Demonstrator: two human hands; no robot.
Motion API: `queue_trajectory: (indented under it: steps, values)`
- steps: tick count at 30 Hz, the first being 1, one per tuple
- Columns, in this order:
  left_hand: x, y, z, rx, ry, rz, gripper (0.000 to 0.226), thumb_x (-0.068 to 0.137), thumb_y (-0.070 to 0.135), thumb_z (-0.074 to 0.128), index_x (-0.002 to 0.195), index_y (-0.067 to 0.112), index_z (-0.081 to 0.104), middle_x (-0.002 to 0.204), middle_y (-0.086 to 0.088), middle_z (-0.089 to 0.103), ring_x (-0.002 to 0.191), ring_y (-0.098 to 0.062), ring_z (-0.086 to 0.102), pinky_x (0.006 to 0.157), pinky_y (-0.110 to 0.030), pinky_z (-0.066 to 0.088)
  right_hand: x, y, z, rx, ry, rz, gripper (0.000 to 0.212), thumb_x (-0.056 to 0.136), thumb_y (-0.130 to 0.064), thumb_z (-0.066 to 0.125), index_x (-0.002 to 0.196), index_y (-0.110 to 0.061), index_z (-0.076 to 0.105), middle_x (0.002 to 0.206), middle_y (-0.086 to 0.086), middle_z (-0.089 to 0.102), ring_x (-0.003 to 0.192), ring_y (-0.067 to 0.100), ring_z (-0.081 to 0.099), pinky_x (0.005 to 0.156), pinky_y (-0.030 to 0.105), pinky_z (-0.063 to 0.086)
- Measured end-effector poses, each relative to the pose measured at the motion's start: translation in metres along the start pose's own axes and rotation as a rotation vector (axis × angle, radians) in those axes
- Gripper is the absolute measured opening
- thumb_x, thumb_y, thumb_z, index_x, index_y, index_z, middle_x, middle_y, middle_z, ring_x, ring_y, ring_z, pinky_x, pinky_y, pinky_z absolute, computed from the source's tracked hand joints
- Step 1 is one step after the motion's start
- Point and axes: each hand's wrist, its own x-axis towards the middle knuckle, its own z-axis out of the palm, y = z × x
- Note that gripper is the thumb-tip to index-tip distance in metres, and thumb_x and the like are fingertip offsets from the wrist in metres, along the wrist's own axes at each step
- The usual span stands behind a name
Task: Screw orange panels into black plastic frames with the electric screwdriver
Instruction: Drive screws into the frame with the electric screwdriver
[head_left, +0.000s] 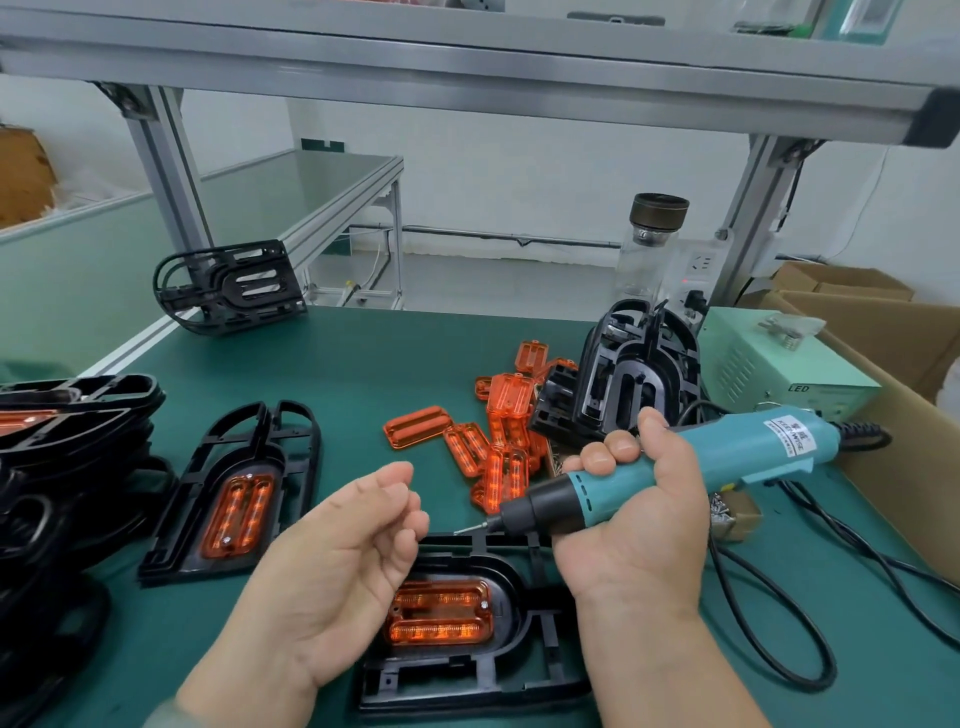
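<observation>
Green mat (363, 364), perhaps seven loose panels (511, 405)

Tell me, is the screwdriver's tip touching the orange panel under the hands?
Apart. The head view shows the screwdriver's tip pointing sideways, with black frame showing between it and the orange panel.

Dark green matted counter (363, 374) under me. Far side, to my right: clear glass bottle with dark brown cap (647, 249), upright, just beside a white socket strip (701, 265). Pale green metal box marked LED (769, 364) stands near them, against open brown cardboard cartons (883, 338). Grey aluminium shelf (467, 57) overhead. Second green-topped bench (311, 182) beyond, on my left.
</observation>
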Motion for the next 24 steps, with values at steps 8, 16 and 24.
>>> queue_trajectory:
  steps: [8,16,24]
  values:
    - [-0.003,-0.005,0.002,0.050,-0.034,-0.046,0.012,0.065,0.010,0.067,0.076,0.006,0.070,0.067,-0.008,0.066,0.053,-0.010,0.063,0.042,-0.014,0.049,0.003,-0.005,0.000,0.062,0.019,0.002,0.012,0.090,-0.018,0.057,0.083,-0.023,0.049,0.057,-0.010,0.045,0.044,0.007,0.042,0.055,0.023,0.042]
    - [-0.008,-0.006,0.006,0.129,-0.148,-0.155,0.009,0.066,0.017,0.067,0.063,0.012,0.075,0.065,-0.007,0.063,0.049,-0.008,0.056,0.038,-0.013,0.045,0.003,-0.006,0.000,0.092,0.039,0.011,0.013,0.091,-0.018,0.057,0.080,-0.022,0.051,0.058,-0.010,0.046,0.044,0.007,0.043,0.051,0.019,0.044]
    - [-0.011,-0.007,0.008,0.058,-0.174,-0.235,0.012,0.067,0.012,0.065,0.066,0.006,0.075,0.066,-0.011,0.063,0.048,-0.012,0.059,0.038,-0.013,0.047,0.003,-0.005,0.000,0.095,0.042,0.009,0.012,0.091,-0.018,0.056,0.081,-0.022,0.052,0.058,-0.010,0.046,0.044,0.007,0.043,0.051,0.019,0.043]
